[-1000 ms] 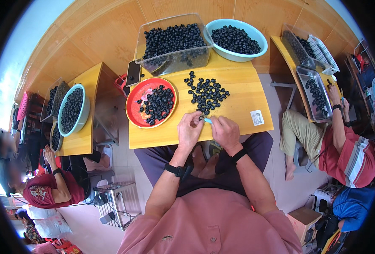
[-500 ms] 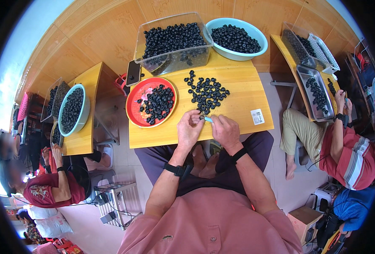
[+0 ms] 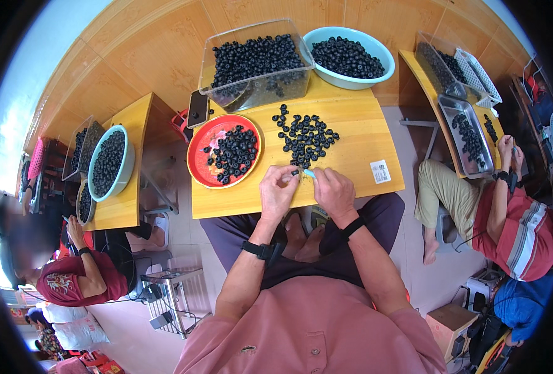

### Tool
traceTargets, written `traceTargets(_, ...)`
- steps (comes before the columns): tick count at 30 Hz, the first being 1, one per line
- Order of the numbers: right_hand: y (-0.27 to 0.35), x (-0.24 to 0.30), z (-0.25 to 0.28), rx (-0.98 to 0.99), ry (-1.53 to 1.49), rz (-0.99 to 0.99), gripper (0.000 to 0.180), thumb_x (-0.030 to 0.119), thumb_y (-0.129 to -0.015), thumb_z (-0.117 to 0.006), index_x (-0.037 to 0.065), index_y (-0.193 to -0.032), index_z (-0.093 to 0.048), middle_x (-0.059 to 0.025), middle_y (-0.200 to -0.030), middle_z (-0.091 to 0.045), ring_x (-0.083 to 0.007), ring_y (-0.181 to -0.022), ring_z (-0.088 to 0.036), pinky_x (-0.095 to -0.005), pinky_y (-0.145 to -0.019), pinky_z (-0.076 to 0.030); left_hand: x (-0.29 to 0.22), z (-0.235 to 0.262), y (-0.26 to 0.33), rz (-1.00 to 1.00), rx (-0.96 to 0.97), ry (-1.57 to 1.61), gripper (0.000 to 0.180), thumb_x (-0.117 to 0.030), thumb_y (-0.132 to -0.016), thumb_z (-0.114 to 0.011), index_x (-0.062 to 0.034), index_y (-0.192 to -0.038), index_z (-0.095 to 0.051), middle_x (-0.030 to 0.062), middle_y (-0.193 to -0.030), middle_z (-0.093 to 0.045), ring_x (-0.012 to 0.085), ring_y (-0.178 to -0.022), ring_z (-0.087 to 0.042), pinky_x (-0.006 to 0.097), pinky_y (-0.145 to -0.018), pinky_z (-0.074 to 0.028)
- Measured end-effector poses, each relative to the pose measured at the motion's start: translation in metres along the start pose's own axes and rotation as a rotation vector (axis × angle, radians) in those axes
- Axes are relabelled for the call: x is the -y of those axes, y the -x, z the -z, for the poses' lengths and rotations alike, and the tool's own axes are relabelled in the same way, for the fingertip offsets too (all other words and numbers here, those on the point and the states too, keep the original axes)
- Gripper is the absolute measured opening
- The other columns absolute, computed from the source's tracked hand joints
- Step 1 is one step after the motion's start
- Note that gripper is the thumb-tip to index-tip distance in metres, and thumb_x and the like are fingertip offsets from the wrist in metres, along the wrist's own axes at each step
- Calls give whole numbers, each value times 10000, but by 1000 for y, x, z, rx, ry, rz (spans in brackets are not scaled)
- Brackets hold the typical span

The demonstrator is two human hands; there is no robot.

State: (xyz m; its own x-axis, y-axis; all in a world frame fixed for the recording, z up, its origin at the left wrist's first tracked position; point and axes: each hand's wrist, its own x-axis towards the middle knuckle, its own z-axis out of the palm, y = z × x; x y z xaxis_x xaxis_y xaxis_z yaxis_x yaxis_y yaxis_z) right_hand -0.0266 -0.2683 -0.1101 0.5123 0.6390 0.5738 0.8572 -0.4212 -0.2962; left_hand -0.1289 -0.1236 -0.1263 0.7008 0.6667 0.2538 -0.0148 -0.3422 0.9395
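Left fingers [image 3: 287, 176] pinched on dark bead [image 3: 294, 172]

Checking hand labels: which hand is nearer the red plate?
Left. The left hand sits just off the red plate, at its lower right rim. The right hand is farther right, beyond the left hand, below the loose pile of dark pieces.

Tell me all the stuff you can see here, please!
Small round pieces: a loose pile, black, middle of the table.
Plate: one, red, holds black pieces, left on the table.
Tub: one, clear, full of black pieces, table's far edge.
Bowl: one, pale teal, right of the tub.
Table: one, yellow wood.
Phone: one, dark, beside the tub.
Co-workers: one at each side table.
Left hand: pinches one black piece.
Right hand: holds a small teal tool.
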Motion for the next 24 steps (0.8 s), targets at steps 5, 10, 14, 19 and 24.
traceTargets(5, 4, -2, 2, -30, 0, 5, 76, 137, -908, -708, 89, -967, -708, -63, -774, -607, -259, -708, -678, -405, -620, -549, -9, -1, 3, -6, 27, -54, 177, 63, -910, -764, 22, -1083, -768, 71, -1040, -629, 130, -914, -672, 257, -805, -568)
traceTargets(10, 6, -2, 5, -24, 42, 16, 109, 147, -910, -719, 88, -1003, -721, -62, -765, -589, -253, -700, -669, -409, -608, -536, -13, 18, -5, -146, -75, -53, 185, 44, -882, -781, -10, -1058, -764, 78, -965, -672, 152, -876, -681, 267, -777, -554)
traceTargets(14, 6, -1, 3, -34, 35, 14, 106, 138, -909, -718, 85, -1001, -721, -61, -761, -582, -248, -696, -667, -402, -606, -536, -22, 65, -34, -220, -276, -313, 191, 60, -836, -750, -44, -996, -755, 120, -919, -714, 265, -860, -704, 363, -808, -572)
traceTargets(19, 3, -1, 3, -59, 54, 18, 102, 138, -905, -719, 88, -995, -719, -56, -759, -579, -242, -701, -668, -392, -606, -538, -26, 99, -53, -315, -217, -624, 249, 42, -866, -716, -40, -1100, -742, 171, -1153, -696, 369, -1120, -663, 447, -1008, -524)
traceTargets(24, 2, 0, 2, -62, 24, 15, 99, 136, -909, -713, 88, -996, -717, -58, -763, -585, -245, -697, -668, -393, -607, -538, -24, 65, -33, -257, 18, -458, 193, 9, -889, -740, -25, -1079, -746, 160, -995, -700, 324, -902, -699, 406, -799, -570)
